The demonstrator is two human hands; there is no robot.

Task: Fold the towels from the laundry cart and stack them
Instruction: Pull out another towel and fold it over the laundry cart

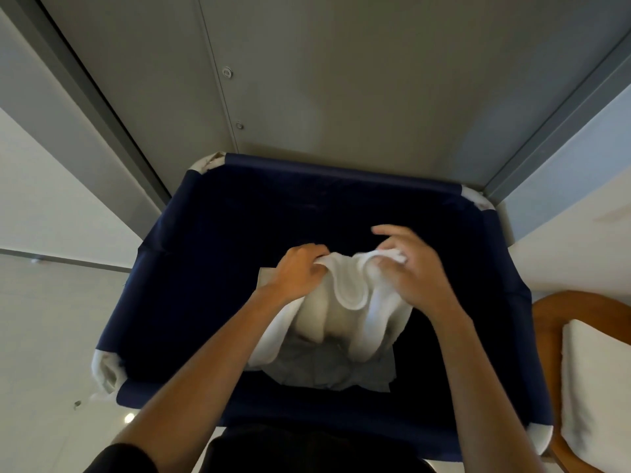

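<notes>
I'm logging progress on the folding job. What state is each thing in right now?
Laundry cart: open-topped, navy liner.
Grey cloth: crumpled on its bottom.
White towel: unfolded, bunched, held up above the grey cloth.
Left hand: grips the towel's top edge, fingers curled.
Right hand: pinches the same edge further along.

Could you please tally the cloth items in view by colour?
Navy: 1, the navy fabric laundry cart.
White: 2, the white terry towel gripped by left hand and right hand, and the white chair cushion.
Grey: 1, the crumpled grey cloth inside it.
Total: 4
</notes>
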